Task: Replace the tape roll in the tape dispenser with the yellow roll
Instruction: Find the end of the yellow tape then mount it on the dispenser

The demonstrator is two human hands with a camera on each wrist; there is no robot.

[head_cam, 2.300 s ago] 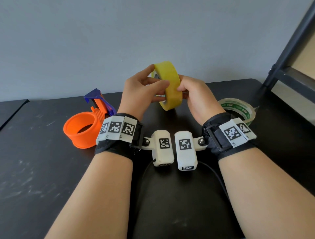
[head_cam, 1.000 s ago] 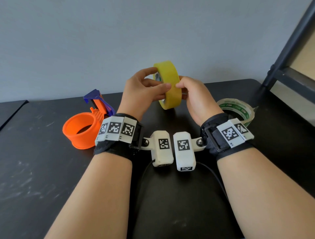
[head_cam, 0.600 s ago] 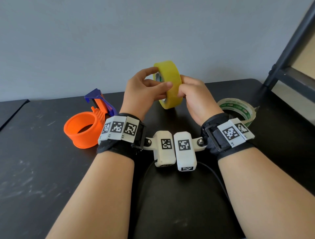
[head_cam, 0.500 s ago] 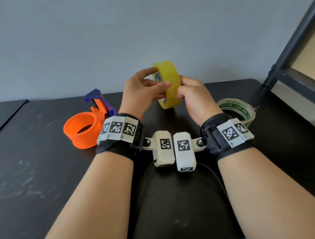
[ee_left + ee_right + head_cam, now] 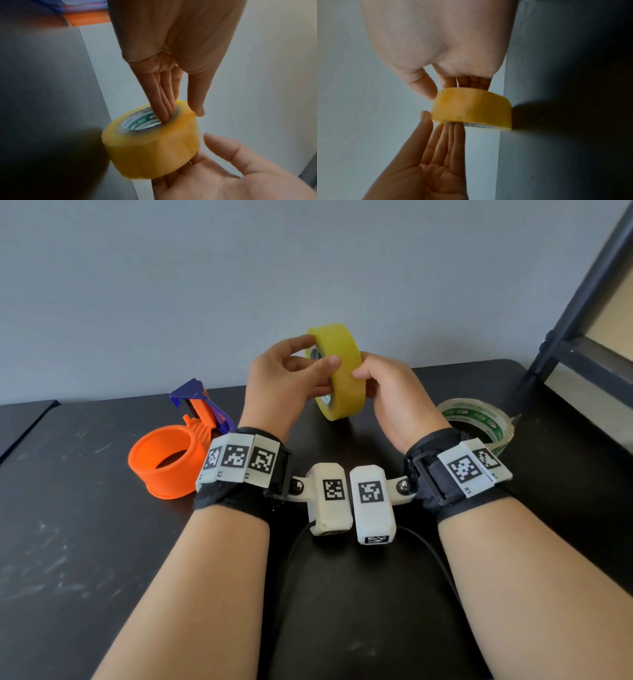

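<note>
Yellow and glossy, the tape roll point(image 5: 337, 371) is held up on edge above the black counter point(image 5: 85, 542), in front of the grey wall point(image 5: 239, 268), with a hand on either side. The left hand point(image 5: 284, 385) grips it with its fingers point(image 5: 164, 108) pushed into the printed cardboard core and its thumb lying across the outer band. The right hand point(image 5: 390, 395) grips the opposite side, thumb on the band and fingers behind the far face; the right wrist view shows its thumb tip at the roll's edge.

To the left, the tape dispenser point(image 5: 171, 453) sits on the counter, an orange ring with a blue-tipped cutter behind it, and its ring holds no roll. It lies near the left wrist and well apart from the yellow roll. To the right, a clear tape roll point(image 5: 479, 419) with green print on its core lies flat on the counter just beyond the right wrist. A dark metal frame point(image 5: 582, 302) stands at the far right edge.
</note>
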